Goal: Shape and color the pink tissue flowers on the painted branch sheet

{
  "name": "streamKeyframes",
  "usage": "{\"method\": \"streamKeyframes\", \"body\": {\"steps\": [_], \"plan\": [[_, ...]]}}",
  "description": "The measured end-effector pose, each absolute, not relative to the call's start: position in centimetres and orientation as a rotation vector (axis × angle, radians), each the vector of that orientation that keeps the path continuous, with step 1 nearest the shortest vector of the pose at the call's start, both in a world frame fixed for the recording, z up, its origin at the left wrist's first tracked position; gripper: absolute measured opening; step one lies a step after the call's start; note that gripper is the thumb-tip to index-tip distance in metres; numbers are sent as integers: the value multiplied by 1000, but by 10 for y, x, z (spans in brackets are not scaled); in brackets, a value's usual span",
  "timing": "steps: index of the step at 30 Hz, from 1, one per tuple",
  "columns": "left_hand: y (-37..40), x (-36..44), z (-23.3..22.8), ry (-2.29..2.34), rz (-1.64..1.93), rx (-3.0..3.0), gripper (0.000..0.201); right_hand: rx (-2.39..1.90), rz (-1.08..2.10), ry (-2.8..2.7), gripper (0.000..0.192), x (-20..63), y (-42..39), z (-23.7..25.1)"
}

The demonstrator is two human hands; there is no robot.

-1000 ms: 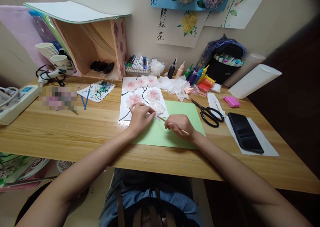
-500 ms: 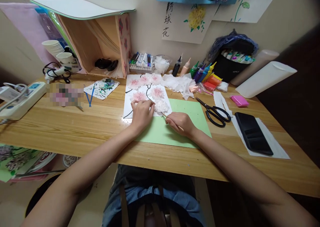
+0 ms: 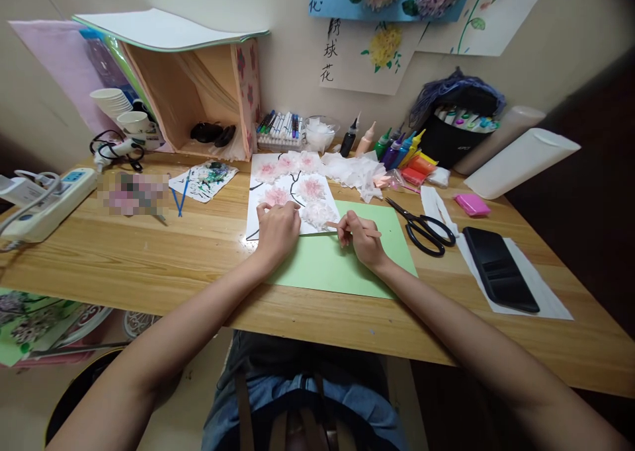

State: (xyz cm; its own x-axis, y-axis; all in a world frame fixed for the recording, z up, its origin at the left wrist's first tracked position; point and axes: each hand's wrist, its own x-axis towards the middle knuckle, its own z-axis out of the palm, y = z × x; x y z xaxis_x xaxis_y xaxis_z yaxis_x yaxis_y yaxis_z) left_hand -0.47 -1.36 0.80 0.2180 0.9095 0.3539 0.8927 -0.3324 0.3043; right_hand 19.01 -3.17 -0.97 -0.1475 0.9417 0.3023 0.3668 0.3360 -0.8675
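My right hand point(image 3: 362, 236) is closed round a thin flat wooden stick point(image 3: 373, 233), whose far tip reaches the edge of a white ruffled tissue-paper flower point(image 3: 320, 214). That flower lies on a sheet of white paper point(image 3: 254, 223) painted with black branches. My left hand point(image 3: 278, 229) rests on the sheet beside a pink-centred paper flower point(image 3: 274, 195), its fingers bent and apart with nothing seen in them. More pink-and-white flowers point(image 3: 286, 164) sit along the sheet's top. Beneath it all lies a light green sheet point(image 3: 327, 266).
Black scissors point(image 3: 421, 229) lie right of the green sheet, with a phone point(image 3: 501, 269) on white paper beyond. Torn tissue point(image 3: 360, 173), paint bottles point(image 3: 350, 137) and a marker box point(image 3: 280, 130) stand behind. A paint-smeared sheet point(image 3: 203, 178) and power strip point(image 3: 49, 203) are left.
My right hand has turned up and moved slightly right, and the stick now lies flatter. My left hand has shifted a little, still on the sheet. The whole view has tilted slightly upward.
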Motion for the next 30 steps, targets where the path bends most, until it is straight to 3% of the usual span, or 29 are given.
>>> {"method": "streamKeyframes", "body": {"steps": [17,25,30], "plan": [[-15,-3,3,1724,565,2722,38,-1158,715,-1839,58,187,-35,-4],[-15,-1,4,1721,559,2722,38,-1159,1116,-1359,62,185,-26,-4],[-14,-1,4,1738,559,2723,38,-1176,850,-1585,63,192,-37,-6]]}}
